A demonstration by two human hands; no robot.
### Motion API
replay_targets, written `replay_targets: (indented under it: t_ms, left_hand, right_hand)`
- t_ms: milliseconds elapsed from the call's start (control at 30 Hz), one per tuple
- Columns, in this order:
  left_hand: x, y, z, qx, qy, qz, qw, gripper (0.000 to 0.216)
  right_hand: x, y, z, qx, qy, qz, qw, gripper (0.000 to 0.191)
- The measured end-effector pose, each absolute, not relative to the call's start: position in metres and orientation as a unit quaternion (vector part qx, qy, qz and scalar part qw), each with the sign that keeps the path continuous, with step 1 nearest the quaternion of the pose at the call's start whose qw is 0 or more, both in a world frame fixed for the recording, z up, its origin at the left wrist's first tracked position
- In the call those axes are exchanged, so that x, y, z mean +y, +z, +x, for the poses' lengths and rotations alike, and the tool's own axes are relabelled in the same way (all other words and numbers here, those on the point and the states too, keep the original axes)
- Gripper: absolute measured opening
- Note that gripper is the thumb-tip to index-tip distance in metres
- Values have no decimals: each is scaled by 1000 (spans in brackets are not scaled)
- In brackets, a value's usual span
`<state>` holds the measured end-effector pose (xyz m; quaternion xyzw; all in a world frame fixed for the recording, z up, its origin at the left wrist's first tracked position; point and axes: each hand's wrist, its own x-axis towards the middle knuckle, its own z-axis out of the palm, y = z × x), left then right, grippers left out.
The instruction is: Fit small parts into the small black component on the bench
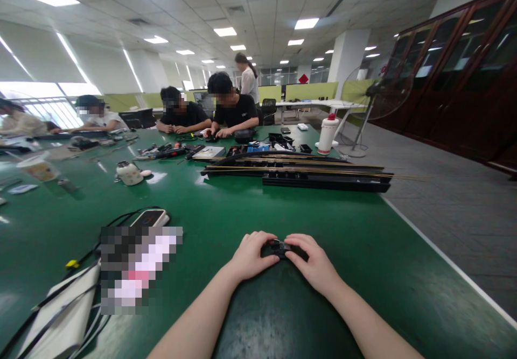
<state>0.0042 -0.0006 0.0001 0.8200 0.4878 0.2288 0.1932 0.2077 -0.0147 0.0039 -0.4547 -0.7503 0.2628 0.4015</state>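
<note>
Fingers (265,236) of left hand (249,257) and right hand (317,266) pinch a black part (280,248) from both sides, probably steadying it, nearer than the rails (327,182).

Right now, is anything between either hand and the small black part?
Nothing visible. The left hand and right hand hold the small black part from either side, at the green table. The black rails lie farther off, beyond the part.
</note>
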Motion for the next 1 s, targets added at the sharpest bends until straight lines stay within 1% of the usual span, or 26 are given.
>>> replay_targets:
  t_ms: [67, 133, 400, 533, 767, 1000]
  left_hand:
    - [0, 0, 4, 482, 227, 824, 191, 38]
    - [0, 0, 4, 480, 226, 827, 188, 37]
    - [-1, 0, 5, 483, 229, 824, 190, 38]
    - [-1, 1, 5, 483, 228, 823, 191, 39]
    - [-1, -1, 5, 489, 223, 822, 189, 40]
    - [-2, 0, 4, 488, 227, 820, 194, 54]
  right_hand:
    - [-16, 6, 207, -783, 238, -457, 348, 20]
    - [-16, 7, 207, -798, 224, -462, 315, 21]
    - [-16, 8, 208, -809, 213, -477, 269, 22]
    - [-17, 8, 208, -808, 216, -479, 266, 25]
    - [-16, 6, 210, -769, 274, -494, 300, 45]
    - [-15, 1, 210, -771, 265, -491, 307, 45]
